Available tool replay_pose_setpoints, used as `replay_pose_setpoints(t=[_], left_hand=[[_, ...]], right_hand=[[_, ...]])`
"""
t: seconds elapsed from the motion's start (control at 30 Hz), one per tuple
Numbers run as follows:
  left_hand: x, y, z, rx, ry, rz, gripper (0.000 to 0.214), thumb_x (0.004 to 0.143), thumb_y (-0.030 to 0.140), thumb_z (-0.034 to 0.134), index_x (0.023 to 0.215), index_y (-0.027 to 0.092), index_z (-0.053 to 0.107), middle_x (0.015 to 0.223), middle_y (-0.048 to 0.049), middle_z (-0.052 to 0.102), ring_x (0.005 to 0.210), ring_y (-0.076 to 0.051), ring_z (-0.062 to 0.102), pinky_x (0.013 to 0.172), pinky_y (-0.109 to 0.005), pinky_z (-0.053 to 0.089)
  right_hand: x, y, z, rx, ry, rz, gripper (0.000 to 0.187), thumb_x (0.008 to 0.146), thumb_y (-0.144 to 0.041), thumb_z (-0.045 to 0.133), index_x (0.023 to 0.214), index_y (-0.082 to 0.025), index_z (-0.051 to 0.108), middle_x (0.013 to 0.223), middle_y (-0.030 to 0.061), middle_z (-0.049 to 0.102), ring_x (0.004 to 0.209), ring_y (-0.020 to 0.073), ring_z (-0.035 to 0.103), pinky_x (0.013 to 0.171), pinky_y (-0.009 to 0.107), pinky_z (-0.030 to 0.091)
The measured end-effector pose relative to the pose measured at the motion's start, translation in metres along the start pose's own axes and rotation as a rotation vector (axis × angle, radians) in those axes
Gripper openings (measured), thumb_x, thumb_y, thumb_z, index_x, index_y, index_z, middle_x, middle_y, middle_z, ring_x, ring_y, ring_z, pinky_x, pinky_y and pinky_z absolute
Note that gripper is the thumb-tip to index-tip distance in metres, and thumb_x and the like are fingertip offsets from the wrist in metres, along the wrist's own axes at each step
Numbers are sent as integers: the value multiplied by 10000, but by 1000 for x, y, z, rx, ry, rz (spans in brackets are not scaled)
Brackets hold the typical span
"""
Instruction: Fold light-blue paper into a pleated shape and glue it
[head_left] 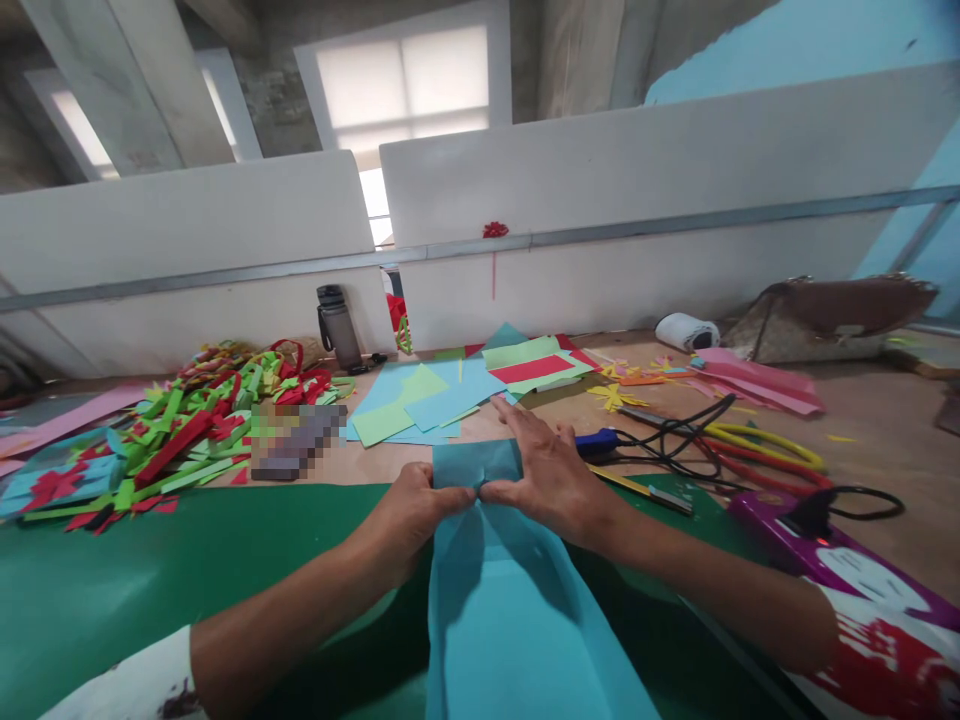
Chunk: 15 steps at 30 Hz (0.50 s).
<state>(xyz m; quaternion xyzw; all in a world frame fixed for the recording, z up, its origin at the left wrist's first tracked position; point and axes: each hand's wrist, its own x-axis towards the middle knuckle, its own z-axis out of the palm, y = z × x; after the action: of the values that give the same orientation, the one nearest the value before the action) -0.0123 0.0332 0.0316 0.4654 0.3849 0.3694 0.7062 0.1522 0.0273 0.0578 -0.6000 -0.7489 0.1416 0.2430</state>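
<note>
A long blue paper sheet [510, 610] lies on the green mat [112, 590] and runs toward me. Its far end is folded over near the mat's edge. My left hand [416, 510] is closed, its thumb and fingers pinching the fold from the left. My right hand [544, 470] presses on the fold from the right, thumb tip meeting the left thumb, fingers stretched flat over the paper's far end.
Loose blue, green and red sheets [450, 390] lie beyond the hands. A heap of green and red paper strips [195, 420] sits left. A dark bottle [339, 325] stands by the white partition. Cables, yellow-handled pliers [757, 445] and a purple box [847, 570] lie right.
</note>
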Motion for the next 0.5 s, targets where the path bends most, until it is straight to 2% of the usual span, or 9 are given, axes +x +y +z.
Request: replay_pose_setpoints(t=[0.13,0.23,0.33,0.4,0.43,0.5], left_hand=[[-2,0,-1,-13,27,0,363,579,211,763,912,92,683,730,-99,716,632,-253,680,646,-371,540],[-2,-5,-1,41,21,14,377,598,241,736,936,85,673,739,-104,716,613,-247,675,640,-369,543],[4,-5,-9,369,25,131,417,727,381,618,1002,70,661,795,-127,719,641,-239,678,633,-352,543],[13,4,-27,623,103,245,499,841,470,466,1074,65,641,848,-140,718,697,-235,680,643,-340,540],[19,12,-40,682,166,282,523,875,478,411,1129,68,613,878,-141,716,739,-235,679,661,-337,537],[33,34,-76,796,328,360,476,926,384,362,1267,89,514,1030,-134,692,945,-228,643,797,-333,507]], right_hand=[[2,7,1,171,49,36,1031,613,-245,740,1474,-175,177,1417,175,407,1300,291,374,1049,497,269],[6,15,6,379,8,99,1059,562,-240,739,1463,-96,202,1346,185,480,1195,301,483,950,397,410],[10,23,14,581,-70,164,1041,525,-234,738,1436,-57,269,1205,156,595,999,294,600,789,356,497],[13,28,19,659,-68,204,1041,489,-234,751,1413,-38,313,1142,143,629,930,281,619,729,334,508],[13,30,21,678,-59,220,1042,474,-236,758,1401,-30,330,1119,141,638,910,276,623,712,328,510],[15,33,24,705,-58,246,1034,476,-251,757,1391,-16,336,1022,131,670,829,261,635,656,322,511]])
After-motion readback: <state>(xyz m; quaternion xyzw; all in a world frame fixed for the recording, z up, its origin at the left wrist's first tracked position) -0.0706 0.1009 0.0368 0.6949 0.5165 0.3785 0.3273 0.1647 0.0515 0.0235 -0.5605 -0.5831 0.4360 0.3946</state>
